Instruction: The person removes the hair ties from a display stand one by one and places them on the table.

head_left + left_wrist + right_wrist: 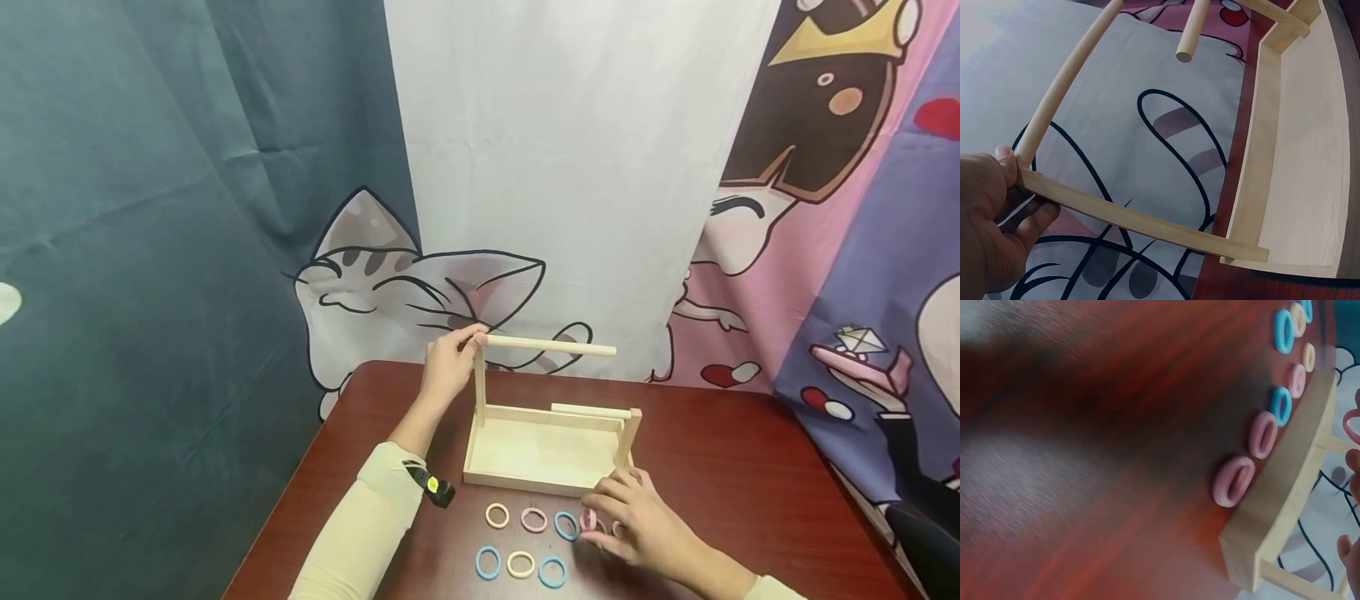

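Observation:
A pale wooden stand has a shallow tray point(540, 454), a tall left post point(481, 387) with an upper rod point(555, 344), and a shorter right post point(628, 437) with a lower rod point(588, 411). At the top of the tall post, my left hand point(447, 367) pinches the corner where the upper rod meets it. My right hand point(633, 517) holds a pink ring point(588, 520) between thumb and fingers, just in front of the tray's right end. In the right wrist view, that pink ring point(1348, 428) shows at the right edge, with the hand partly cut off.
Two rows of rings lie before the tray, among them a yellow ring point(487, 516), a pink ring point(534, 532) and a blue ring point(488, 578). My right hand partly covers others. Behind the reddish-brown table point(720, 467) hangs a printed curtain point(585, 167).

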Tool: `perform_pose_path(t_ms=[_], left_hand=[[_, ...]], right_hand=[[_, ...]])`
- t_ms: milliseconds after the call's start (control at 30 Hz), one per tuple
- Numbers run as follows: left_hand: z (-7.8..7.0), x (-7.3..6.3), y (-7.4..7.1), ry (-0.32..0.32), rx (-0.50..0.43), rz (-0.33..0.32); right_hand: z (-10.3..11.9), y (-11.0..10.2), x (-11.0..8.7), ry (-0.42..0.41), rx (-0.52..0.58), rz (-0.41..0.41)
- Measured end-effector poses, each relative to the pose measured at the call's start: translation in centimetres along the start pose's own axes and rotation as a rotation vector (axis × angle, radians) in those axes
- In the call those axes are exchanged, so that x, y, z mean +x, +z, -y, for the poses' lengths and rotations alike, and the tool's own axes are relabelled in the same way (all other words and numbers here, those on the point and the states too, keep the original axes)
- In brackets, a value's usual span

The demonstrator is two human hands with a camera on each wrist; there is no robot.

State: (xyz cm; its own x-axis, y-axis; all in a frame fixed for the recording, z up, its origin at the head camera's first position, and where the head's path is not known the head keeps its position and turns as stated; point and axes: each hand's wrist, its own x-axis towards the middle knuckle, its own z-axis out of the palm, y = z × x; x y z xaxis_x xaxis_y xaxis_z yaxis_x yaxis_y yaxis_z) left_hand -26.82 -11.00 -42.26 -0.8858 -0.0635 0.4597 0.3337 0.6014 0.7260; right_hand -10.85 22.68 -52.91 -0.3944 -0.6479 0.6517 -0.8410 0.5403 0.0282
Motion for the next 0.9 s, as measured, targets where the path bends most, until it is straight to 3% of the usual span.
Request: perform_pose_path(t_ms=[533, 900], left_hand=[[0.0, 0.1, 0.0, 0.007, -0.009, 0.002], [0.0, 0.1, -0.1, 0.008, -0.002, 0.01]], right_hand=[[1.6, 1.3, -3.7, 0.04, 0.177, 0.167], [2.2, 1.5, -4.3, 0.167, 0.442, 0.293]])
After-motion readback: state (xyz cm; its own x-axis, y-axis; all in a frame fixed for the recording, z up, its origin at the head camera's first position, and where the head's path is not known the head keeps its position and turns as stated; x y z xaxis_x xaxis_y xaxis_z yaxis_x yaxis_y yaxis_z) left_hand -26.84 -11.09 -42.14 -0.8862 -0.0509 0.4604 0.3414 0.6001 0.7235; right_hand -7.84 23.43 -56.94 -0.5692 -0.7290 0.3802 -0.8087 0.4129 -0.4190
